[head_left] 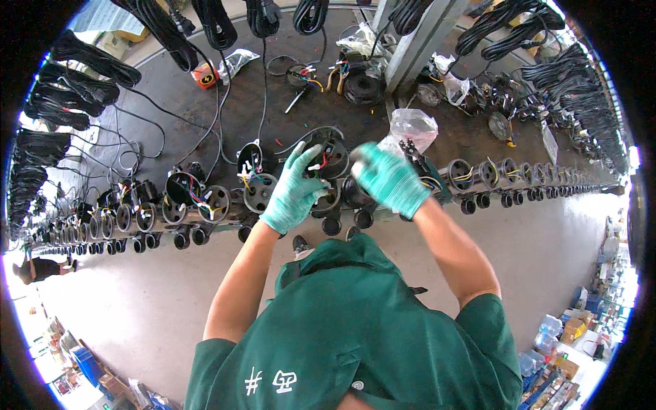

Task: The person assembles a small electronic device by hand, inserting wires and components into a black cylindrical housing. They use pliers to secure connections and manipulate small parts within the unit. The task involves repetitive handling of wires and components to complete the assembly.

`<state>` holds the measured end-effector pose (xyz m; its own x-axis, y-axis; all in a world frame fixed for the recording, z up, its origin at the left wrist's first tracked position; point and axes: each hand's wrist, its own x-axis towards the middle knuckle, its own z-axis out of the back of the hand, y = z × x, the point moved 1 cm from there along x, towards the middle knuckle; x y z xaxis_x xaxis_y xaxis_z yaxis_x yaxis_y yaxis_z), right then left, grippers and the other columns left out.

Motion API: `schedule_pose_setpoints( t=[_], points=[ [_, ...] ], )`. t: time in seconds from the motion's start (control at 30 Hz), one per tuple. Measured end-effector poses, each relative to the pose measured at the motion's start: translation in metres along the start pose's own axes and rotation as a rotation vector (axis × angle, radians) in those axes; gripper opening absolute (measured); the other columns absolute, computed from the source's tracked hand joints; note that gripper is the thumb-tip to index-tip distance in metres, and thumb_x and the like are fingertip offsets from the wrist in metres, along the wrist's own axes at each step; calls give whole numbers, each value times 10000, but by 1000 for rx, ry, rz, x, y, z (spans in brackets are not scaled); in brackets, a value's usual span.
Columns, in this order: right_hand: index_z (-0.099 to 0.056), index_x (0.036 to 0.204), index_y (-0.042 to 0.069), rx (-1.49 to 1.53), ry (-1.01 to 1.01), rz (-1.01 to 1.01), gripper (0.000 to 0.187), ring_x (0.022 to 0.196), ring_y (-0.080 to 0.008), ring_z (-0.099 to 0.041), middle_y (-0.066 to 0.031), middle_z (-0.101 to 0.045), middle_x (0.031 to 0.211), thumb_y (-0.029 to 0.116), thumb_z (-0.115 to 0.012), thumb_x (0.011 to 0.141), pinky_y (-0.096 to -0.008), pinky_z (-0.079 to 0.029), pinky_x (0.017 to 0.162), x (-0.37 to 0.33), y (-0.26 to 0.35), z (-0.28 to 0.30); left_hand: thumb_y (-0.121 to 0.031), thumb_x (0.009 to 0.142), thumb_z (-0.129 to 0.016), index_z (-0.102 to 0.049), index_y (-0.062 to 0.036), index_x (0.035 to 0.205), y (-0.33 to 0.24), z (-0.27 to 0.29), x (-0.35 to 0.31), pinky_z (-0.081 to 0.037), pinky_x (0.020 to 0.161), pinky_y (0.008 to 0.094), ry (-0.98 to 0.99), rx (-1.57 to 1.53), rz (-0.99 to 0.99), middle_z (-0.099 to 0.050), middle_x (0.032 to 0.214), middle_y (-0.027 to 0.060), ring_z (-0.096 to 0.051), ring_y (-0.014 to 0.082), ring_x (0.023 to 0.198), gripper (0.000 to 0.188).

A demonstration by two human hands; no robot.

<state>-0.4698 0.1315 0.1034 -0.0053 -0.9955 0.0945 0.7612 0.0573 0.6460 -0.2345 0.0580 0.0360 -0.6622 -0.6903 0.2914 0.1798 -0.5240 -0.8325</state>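
Observation:
In front of me, my left hand (295, 195), in a pale green glove, curves its thumb and fingers around the left side of a round black housing (336, 162). Red wire and a white connector (316, 167) show by its fingertips. My right hand (388, 176), also gloved, is just right of the housing, its fingers smeared by motion; whether it holds anything is hidden. Below the hands stand black cylindrical housings, one with an open round end (261, 193) beside my left wrist. A smaller black cup (250, 157) with white connectors sits left of my left hand.
Looped black cables (263, 17) hang along the far side. On the dark bench (287, 126) lie pliers (337, 76), a black tape roll (363, 89), an orange box (205, 75) and a clear plastic bag (413, 128). A metal post (424, 44) rises behind. Rows of cylinders line the near edge.

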Motion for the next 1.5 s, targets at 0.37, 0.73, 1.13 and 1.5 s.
schedule_pose_setpoints(
  t=[0.37, 0.73, 1.13, 1.5],
  points=[
    [-807, 974, 137, -567, 681, -262, 181, 859, -334, -705, -135, -769, 978, 243, -735, 846, -432, -586, 830, 101, -251, 52, 168, 806, -741, -599, -89, 1391, 0, -2, 7, -580, 912, 315, -42, 10, 20, -318, 1671, 111, -509, 233, 1298, 654],
    [-807, 1134, 90, -586, 844, -535, 483, 974, -299, -764, -105, -795, 1132, 408, -835, 771, -431, -600, 858, 104, -246, -5, 73, 773, -825, -818, -96, 985, 0, -2, 4, -511, 1036, 389, -42, -114, 178, -481, 1625, 125, -365, 393, 1535, 270],
    [-775, 1053, 130, -741, 452, 77, 177, 962, -393, -738, -175, -763, 1050, 176, -708, 896, -469, -598, 855, 86, -204, 89, 207, 812, -697, -509, -68, 1550, -3, -6, 10, -617, 902, 275, -70, -345, 188, -317, 1638, 110, -609, 192, 1228, 810],
    [-753, 1118, 86, 268, -56, 13, 145, 784, -212, -734, -98, -759, 969, 107, -727, 977, -325, -596, 759, -25, -3, 22, -2, 730, -861, -817, -80, 985, 12, -4, 3, -430, 1199, 462, -54, 145, -109, -495, 1610, 135, -321, 434, 1553, 270]
  ],
)
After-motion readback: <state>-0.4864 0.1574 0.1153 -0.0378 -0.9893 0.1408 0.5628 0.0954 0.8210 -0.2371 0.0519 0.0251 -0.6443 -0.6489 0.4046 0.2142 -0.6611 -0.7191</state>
